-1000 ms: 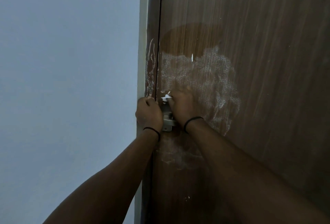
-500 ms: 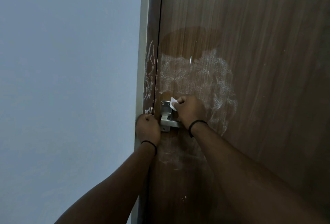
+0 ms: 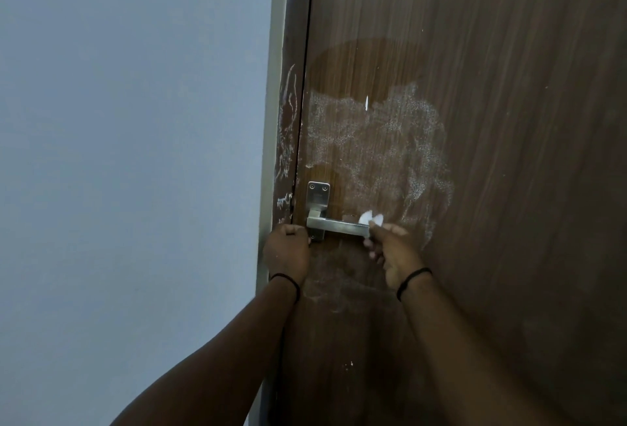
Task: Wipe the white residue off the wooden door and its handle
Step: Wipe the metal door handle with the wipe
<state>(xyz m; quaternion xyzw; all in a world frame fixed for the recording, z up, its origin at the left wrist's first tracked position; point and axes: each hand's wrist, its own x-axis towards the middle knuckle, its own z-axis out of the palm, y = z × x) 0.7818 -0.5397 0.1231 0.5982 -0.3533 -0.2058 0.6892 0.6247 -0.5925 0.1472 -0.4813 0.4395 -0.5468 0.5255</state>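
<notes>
A dark wooden door fills the right side. White residue is smeared in a broad patch above and right of the metal lever handle. Fainter smears lie below the handle, and scratchy white marks run down the door frame. My right hand pinches a small white tissue against the free end of the lever. My left hand is curled into a fist against the door edge, just left of the handle's plate; I see nothing in it.
A plain pale blue-grey wall covers the left half. A light-coloured trim strip separates the wall from the brown frame. Both wrists wear thin black bands.
My right hand with the tissue slid rightwards along the lever from the plate to its free end, uncovering the handle. My left hand dropped lower along the door edge.
</notes>
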